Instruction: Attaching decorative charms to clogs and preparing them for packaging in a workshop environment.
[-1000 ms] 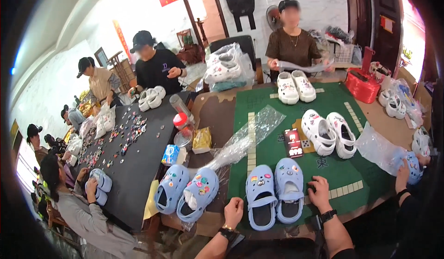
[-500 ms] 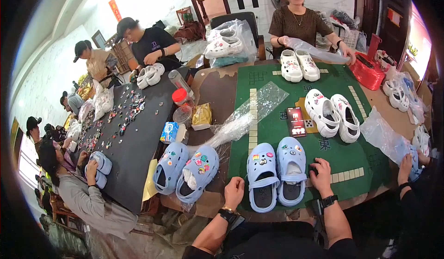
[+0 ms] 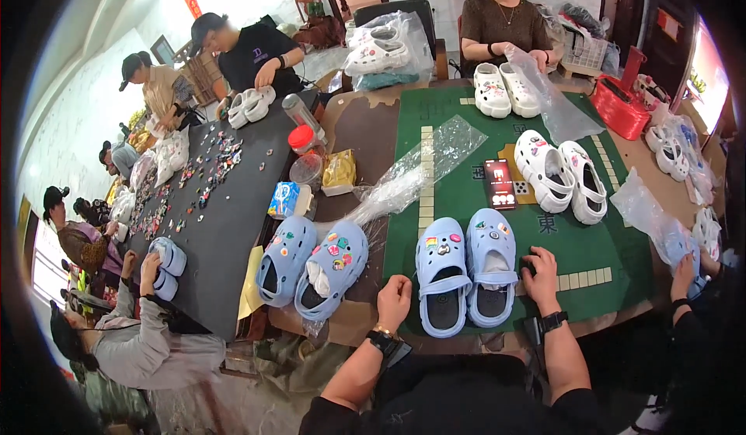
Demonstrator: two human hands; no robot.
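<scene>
A pair of light blue clogs stands side by side in front of me, toes pointing away: a left clog [image 3: 432,261] and a right clog [image 3: 491,241], both with small colourful charms. White stuffing shows inside the right one. My left hand [image 3: 395,301] rests on the table beside the left clog, fingers curled in and holding nothing visible. Beside the right clog, my right hand [image 3: 540,276] lies on the green mat [image 3: 536,242] with bent fingers slightly apart, also without anything in it. Neither hand grips a shoe.
Another blue pair [image 3: 332,260] stands left, near a clear plastic bag [image 3: 412,186]. White clogs [image 3: 545,169] and a phone [image 3: 500,183] lie ahead. Co-workers sit around; one handles a plastic bag [image 3: 556,104]. Loose charms [image 3: 210,171] cover part of the black table.
The view has tilted slightly downward, while my hands stay beside the blue clogs. Across the table, a person has lowered the plastic bag over the mat. The left co-worker in grey has leaned back.
</scene>
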